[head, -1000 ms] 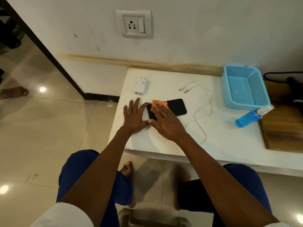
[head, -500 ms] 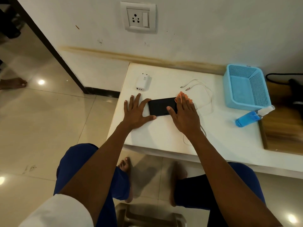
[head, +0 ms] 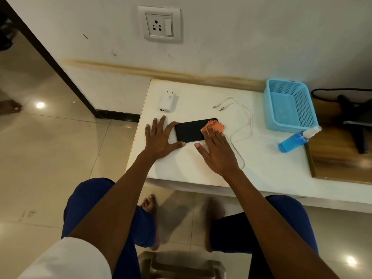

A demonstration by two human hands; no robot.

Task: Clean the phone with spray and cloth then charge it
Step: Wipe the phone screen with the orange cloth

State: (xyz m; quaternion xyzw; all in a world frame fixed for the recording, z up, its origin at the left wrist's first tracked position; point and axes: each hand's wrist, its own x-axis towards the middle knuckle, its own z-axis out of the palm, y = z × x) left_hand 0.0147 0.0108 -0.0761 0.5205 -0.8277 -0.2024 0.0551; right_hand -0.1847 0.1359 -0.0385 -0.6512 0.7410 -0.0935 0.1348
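I see phone (head: 190, 130) flat at frame centre on white table (head: 261, 164); left hand (head: 161, 137) splayed flat bracing its left end, right hand (head: 218, 152) flat-fingered, pressing orange cloth (head: 213, 126) onto its right end

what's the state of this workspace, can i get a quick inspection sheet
surface: white table, phone lying flat on it
job's things: orange cloth on the phone's right end; blue spray bottle lying on its side; white charger unplugged
clutter: blue basket
grips: left hand flat, bracing the phone's left end; right hand flat, pressing the cloth
cables: white cable loose, unconnected
surroundings: wall socket, tiled floor
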